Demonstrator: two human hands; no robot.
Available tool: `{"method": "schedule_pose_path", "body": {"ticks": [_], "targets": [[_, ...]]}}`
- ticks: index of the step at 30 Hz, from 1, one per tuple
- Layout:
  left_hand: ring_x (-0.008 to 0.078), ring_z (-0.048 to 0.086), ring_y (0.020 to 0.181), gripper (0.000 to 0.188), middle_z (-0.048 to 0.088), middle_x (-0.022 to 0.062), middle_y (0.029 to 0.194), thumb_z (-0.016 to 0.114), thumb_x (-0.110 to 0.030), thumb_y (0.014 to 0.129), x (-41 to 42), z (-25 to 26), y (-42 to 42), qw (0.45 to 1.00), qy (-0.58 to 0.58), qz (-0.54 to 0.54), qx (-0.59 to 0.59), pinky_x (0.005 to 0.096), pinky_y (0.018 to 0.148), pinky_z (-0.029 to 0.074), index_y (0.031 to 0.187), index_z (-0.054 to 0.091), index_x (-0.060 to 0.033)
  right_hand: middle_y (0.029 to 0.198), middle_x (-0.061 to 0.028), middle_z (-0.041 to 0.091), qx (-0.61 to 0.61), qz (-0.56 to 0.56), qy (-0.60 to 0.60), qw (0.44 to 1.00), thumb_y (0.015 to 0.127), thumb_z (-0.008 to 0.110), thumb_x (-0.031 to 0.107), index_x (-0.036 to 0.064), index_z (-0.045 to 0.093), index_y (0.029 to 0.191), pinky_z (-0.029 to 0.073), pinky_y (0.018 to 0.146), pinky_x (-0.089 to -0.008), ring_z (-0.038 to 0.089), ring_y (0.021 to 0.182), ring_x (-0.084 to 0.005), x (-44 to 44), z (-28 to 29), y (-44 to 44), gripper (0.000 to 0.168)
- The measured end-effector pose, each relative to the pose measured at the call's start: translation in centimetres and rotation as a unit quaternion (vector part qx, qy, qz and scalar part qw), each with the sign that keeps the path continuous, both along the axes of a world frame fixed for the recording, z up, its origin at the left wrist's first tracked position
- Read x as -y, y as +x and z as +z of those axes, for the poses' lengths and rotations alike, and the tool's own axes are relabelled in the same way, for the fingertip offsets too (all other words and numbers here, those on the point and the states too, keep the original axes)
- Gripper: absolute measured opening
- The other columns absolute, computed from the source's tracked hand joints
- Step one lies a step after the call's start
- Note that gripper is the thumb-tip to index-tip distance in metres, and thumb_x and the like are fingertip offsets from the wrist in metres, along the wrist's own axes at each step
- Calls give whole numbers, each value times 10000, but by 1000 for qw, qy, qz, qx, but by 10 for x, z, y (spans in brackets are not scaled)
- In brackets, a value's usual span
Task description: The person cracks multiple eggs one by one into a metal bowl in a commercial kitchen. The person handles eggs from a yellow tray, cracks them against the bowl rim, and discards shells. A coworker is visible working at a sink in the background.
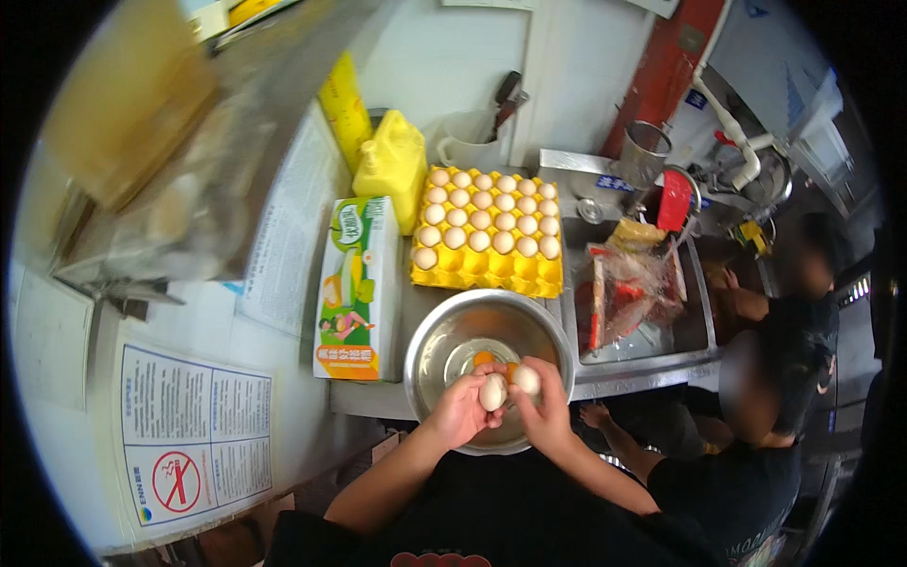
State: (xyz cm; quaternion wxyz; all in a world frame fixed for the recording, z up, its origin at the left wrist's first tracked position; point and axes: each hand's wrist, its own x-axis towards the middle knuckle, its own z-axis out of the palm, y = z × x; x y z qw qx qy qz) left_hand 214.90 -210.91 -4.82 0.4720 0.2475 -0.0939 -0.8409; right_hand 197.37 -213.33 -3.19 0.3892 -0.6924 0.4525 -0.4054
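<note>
Over a steel bowl [425, 340], my left hand [453, 417] holds a pale egg [493, 392]. Close beside it, a second egg [526, 380] is held in the fingers of my right hand [549, 411]. I cannot tell whether either shell is cracked. Inside the bowl lies an orange yolk [483, 358] in clear egg white. Another bit of yolk [511, 371] shows between my hands, partly hidden by the fingers. Behind the bowl stands a yellow egg tray [489, 266] with several rows of eggs; its front row is mostly bare cups.
Left of the tray are a printed carton [358, 290] and a yellow jug [393, 166]. A steel sink [698, 312] on the right holds a plastic bag [634, 290]. Two people [737, 489] [801, 319] are close by on the right. A wall notice [198, 432] hangs at left.
</note>
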Motion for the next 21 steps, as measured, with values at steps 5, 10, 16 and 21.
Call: {"method": "schedule_pose_path", "body": {"ticks": [5, 10, 16, 21], "targets": [[131, 514, 759, 445, 565, 92, 1064, 506, -187, 949, -10, 13, 20, 993, -44, 18, 104, 253, 609, 411, 1372, 372, -144, 1208, -77, 513, 192, 32, 197, 961, 886, 655, 41, 43, 538, 1223, 451, 919, -309, 535, 1089, -162, 8, 7, -4, 357], [60, 459, 694, 688, 554, 16, 949, 603, 7, 863, -11, 20, 17, 975, -93, -38, 197, 191, 580, 362, 1463, 317, -170, 1039, -88, 585, 10, 169, 125, 978, 856, 692, 95, 50, 595, 1136, 483, 833, -331, 598, 980, -211, 16, 25, -7, 300], [132, 550, 1076, 705, 524, 61, 1235, 579, 31, 848, -11, 18, 8, 906, -249, -31, 341, 268, 907, 454, 1487, 309, -94, 1042, -123, 625, -121, 238, 14, 964, 813, 745, 190, 86, 651, 1131, 523, 801, -370, 641, 941, -316, 26, 42, -6, 348], [187, 491, 1240, 732, 472, 99, 1353, 576, 51, 809, -5, 12, 7, 910, -237, -66, 333, 316, 1049, 389, 1484, 309, -46, 1046, -86, 631, -187, 218, -47, 957, 818, 719, 252, 132, 664, 1157, 554, 727, -405, 659, 901, -310, 25, 46, -6, 363]]}}
